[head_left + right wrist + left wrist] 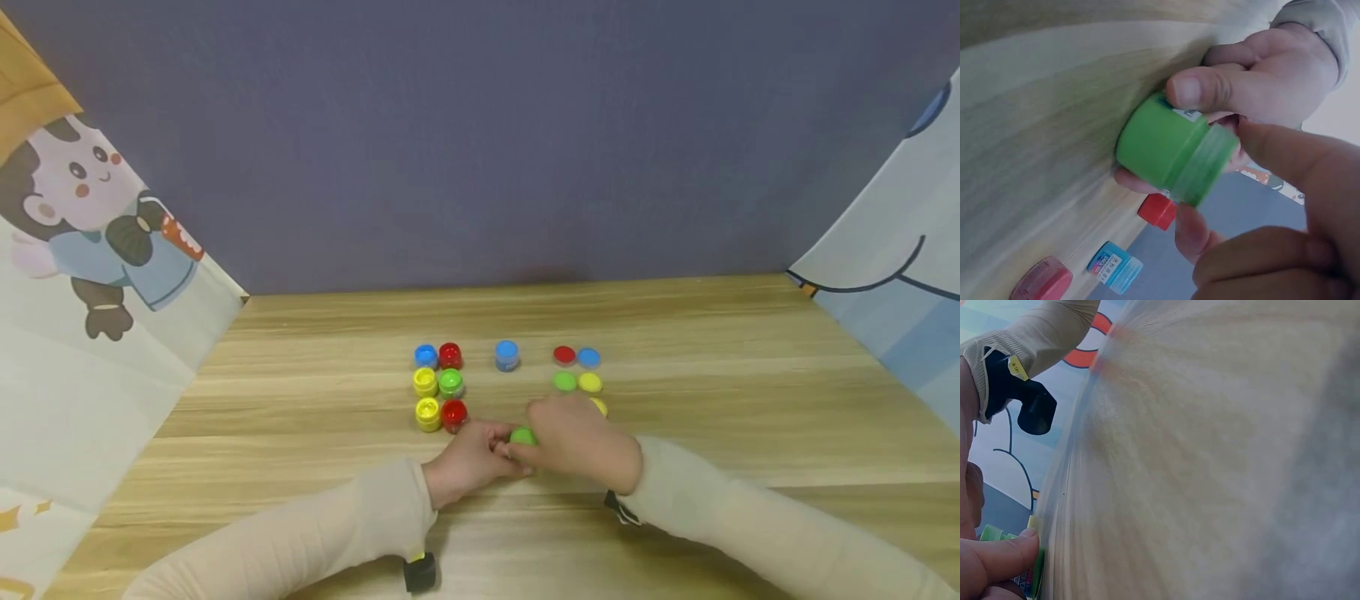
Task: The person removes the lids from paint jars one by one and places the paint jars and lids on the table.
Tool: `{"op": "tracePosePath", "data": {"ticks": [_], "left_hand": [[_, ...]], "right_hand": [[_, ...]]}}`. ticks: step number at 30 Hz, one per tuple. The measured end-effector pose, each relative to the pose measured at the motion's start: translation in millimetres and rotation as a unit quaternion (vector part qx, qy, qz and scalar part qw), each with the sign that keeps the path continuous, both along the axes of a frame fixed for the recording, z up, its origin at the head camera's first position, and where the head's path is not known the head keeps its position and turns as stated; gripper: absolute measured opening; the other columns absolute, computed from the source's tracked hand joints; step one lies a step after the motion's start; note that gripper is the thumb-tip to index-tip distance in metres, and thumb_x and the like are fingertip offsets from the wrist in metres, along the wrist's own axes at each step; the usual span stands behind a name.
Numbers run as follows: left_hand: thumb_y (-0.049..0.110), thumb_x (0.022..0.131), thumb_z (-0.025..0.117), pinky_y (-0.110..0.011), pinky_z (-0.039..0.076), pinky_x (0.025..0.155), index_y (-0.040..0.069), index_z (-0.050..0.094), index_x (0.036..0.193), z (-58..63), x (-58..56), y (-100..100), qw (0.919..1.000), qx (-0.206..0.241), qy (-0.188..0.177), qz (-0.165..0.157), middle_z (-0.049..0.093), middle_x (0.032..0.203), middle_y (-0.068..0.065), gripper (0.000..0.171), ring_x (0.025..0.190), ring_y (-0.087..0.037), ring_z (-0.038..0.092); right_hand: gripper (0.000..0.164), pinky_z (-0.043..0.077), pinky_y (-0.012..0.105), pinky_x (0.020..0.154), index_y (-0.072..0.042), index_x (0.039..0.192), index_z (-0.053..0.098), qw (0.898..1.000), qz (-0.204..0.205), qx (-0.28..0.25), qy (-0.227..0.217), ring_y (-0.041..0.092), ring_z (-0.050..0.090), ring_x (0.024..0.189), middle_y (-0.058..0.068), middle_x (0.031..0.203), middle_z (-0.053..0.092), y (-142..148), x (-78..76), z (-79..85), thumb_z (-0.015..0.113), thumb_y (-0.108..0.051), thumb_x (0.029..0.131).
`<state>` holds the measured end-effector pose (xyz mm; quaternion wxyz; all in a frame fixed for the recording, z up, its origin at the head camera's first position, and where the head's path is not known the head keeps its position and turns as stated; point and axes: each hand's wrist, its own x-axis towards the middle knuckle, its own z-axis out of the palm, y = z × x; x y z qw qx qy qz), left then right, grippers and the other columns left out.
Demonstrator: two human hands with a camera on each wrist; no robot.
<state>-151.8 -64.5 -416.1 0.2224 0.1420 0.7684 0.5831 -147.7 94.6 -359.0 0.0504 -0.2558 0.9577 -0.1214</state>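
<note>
Between both hands is a small green paint jar [1154, 140] with a clear-sided lid [1207, 165]. My left hand [472, 457] grips the jar's body, its thumb across the label. From the other side my right hand [573, 437] pinches the lid by its edges. In the right wrist view the jar lies tilted close over the wooden table [1041, 112]. Only a part of it shows past the left thumb [1013, 553] in the left wrist view. In the head view its green top [522, 436] shows between the fingers.
Lidless jars stand in two columns at left, among them a blue one [426, 357], a yellow one [428, 414] and a red one [453, 415]. A lidded blue jar [507, 356] stands behind the hands. Loose lids, including a red lid [565, 356] and a yellow lid [590, 382], lie right.
</note>
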Motion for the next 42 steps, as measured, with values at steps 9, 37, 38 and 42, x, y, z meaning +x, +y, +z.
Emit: {"op": "tracePosePath", "data": {"ticks": [9,37,38,42], "left_hand": [[0.002,0.076,0.075,-0.017,0.036,0.055,0.007,0.070,0.106,-0.1,0.4,-0.6,1.0000,0.001,-0.005,-0.001,0.051,0.059,0.002,0.031,0.057,-0.007,0.042],[0.004,0.076,0.075,-0.017,0.028,0.047,0.006,0.067,0.114,-1.3,-1.2,-2.0,0.9999,-0.008,0.002,-0.013,0.045,0.055,0.003,0.039,0.050,-0.006,0.036],[0.004,0.076,0.074,-0.017,0.029,0.048,0.006,0.067,0.112,-1.7,-1.4,-1.9,0.9999,-0.007,0.003,-0.015,0.046,0.055,0.004,0.037,0.051,-0.006,0.036],[0.005,0.076,0.075,-0.016,0.035,0.054,0.006,0.069,0.106,-2.0,-1.6,-1.4,0.9999,-0.002,0.007,-0.015,0.048,0.057,0.003,0.030,0.055,-0.006,0.039]], "right_hand": [[0.041,0.028,0.022,0.042,-0.015,0.056,0.043,1.000,0.016,0.009,-0.003,0.008,0.034,0.046,-0.005,0.052,0.037,-0.6,-0.5,0.9,0.066,-0.034,0.085],[0.022,0.033,0.022,0.046,-0.013,0.086,0.054,0.995,0.093,0.016,-0.013,0.007,0.037,0.050,-0.008,0.057,0.041,8.1,-2.8,9.7,0.071,-0.025,0.082],[0.023,0.032,0.021,0.044,-0.011,0.086,0.054,0.997,0.078,0.012,-0.013,0.007,0.037,0.049,-0.007,0.057,0.040,7.0,-2.4,9.4,0.070,-0.027,0.082],[0.036,0.026,0.020,0.039,-0.011,0.070,0.052,1.000,0.012,0.016,-0.002,0.008,0.034,0.045,-0.004,0.054,0.038,2.1,-0.6,8.1,0.067,-0.040,0.085]]}}
